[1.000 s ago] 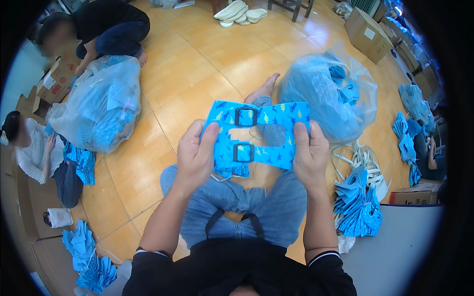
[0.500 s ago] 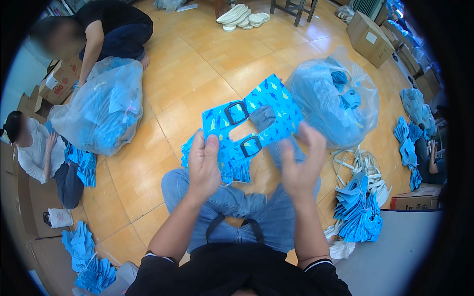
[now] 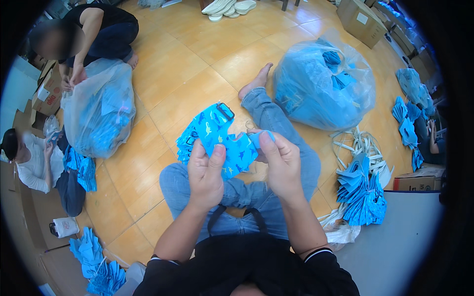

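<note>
Here, two big clear plastic bags stuffed with blue fabric, one (image 3: 323,81) beside the seated person's outstretched leg and another (image 3: 98,116) tended by a crouching co-worker, flank the wooden floor, with brown cardboard boxes (image 3: 363,17) along the edges. Over the lap, the blue patterned cloth piece (image 3: 217,138), held flat a second ago, is now folded over. The left hand (image 3: 205,175) and right hand (image 3: 279,163) pinch it with thumbs pressed on top, its black buckle (image 3: 225,111) pointing away.

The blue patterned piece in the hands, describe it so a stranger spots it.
Start at the crossed legs in jeans on the wood floor. Above the lap, left hand and right hand pinch a blue piece; alone it has a black buckle at its top.
</note>
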`<action>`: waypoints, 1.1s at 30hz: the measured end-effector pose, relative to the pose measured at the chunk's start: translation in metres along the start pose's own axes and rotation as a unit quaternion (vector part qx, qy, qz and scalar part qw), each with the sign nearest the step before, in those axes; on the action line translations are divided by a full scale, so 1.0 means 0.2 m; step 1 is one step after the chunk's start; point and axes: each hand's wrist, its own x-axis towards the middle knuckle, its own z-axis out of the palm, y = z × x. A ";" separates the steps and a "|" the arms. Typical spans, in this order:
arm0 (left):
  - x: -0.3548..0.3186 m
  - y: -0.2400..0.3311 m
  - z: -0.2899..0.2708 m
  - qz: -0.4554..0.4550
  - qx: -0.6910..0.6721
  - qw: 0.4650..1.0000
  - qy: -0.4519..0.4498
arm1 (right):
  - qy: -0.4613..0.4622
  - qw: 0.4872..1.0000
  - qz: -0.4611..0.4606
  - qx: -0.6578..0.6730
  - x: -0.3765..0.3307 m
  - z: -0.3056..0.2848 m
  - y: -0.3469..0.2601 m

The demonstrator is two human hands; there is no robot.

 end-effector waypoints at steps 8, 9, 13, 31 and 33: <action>-0.01 0.04 0.02 0.051 0.265 0.961 -0.066 | 0.008 0.884 -0.286 -0.370 0.05 0.06 -0.10; -0.02 0.03 0.02 0.067 0.298 0.949 -0.078 | 0.025 0.860 -0.325 -0.392 0.09 0.07 -0.09; -0.05 0.06 -0.03 0.005 0.308 0.945 -0.113 | 0.009 0.944 -0.158 -0.290 0.09 0.03 -0.10; -0.05 0.08 0.08 0.024 0.091 0.996 0.009 | -0.067 0.883 -0.305 -0.349 0.02 0.03 -0.10; -0.04 0.09 0.08 0.033 0.052 0.998 0.021 | -0.062 0.882 -0.322 -0.338 0.01 0.02 -0.09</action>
